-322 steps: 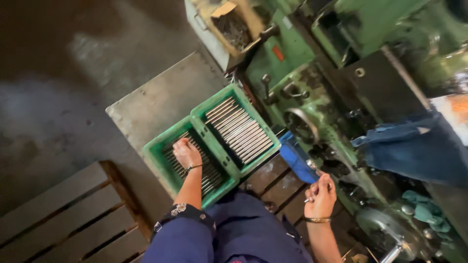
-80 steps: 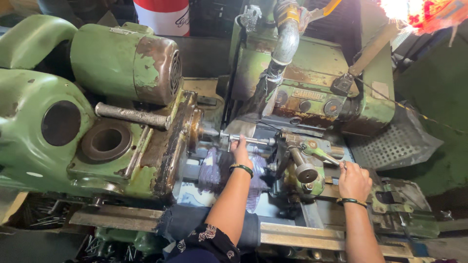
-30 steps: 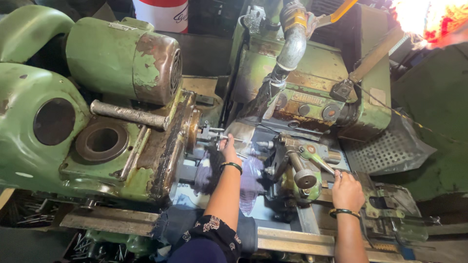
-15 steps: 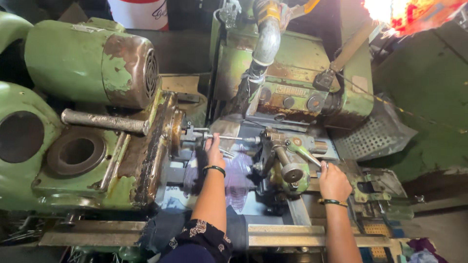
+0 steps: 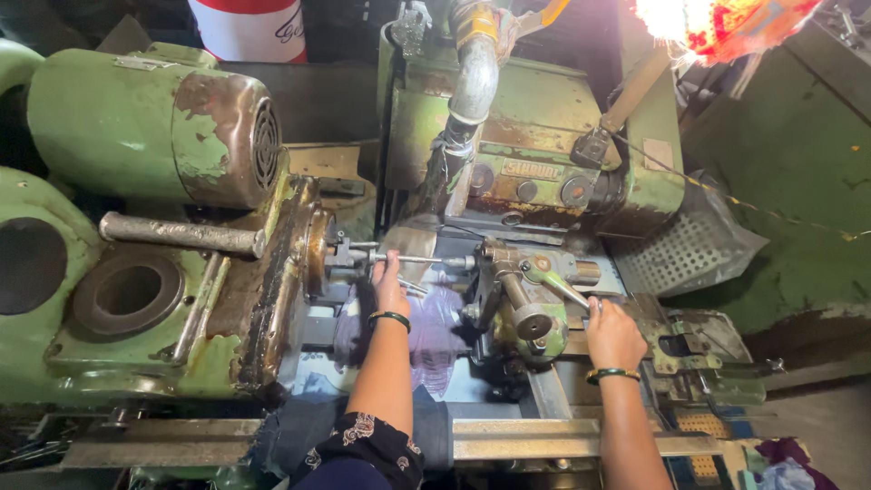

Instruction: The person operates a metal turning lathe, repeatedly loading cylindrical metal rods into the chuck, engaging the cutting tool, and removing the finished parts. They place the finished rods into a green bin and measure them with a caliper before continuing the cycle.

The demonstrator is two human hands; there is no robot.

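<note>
Left hand (image 5: 391, 289) raised to a thin metal rod (image 5: 419, 260) lying level between the chuck (image 5: 334, 251) on the left and the tailstock (image 5: 522, 292) on the right; fingers (image 5: 392, 263) closed on the rod near its middle. Right hand (image 5: 612, 331) on the near right, fingers wrapped round the end of a slanted grey lever (image 5: 560, 284) on the tailstock. Dark bangle on each wrist. Purple cloth (image 5: 434, 334) spread below the rod, just right of the left forearm. Green motor housing (image 5: 150, 127) with flaking paint at far left, a grey bar handle (image 5: 180, 234) just below it. Coolant pipe (image 5: 474, 77) hanging at far centre. Perforated metal guard (image 5: 685, 249) to the right, well apart from both hands.
</note>
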